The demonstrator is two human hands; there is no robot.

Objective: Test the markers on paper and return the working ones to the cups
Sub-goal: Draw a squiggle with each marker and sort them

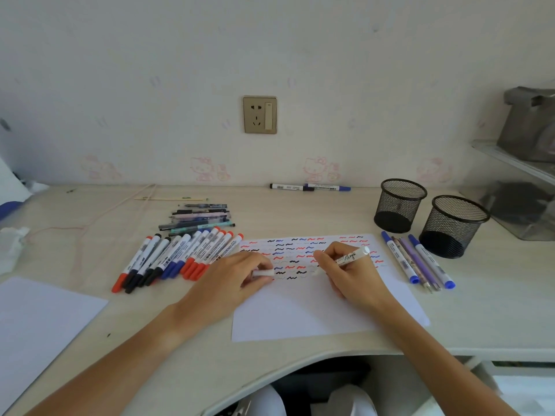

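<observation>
L hand (pixel 240 273) pinches white cap (pixel 263 273); R hand (pixel 348 271) grip clamped on white marker (pixel 351 256), tip on squiggle-covered paper (pixel 300 313).

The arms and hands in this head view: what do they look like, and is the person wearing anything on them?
Both forearms are bare, with no sleeves in view. The left hand and right hand show no gloves, rings, watch or bracelet. No markings or ink stains can be made out on them.

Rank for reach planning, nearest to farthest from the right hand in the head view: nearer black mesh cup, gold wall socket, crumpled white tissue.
1. Nearer black mesh cup, just right of the right hand.
2. Gold wall socket, on the wall behind.
3. Crumpled white tissue, far left desk edge.
</observation>
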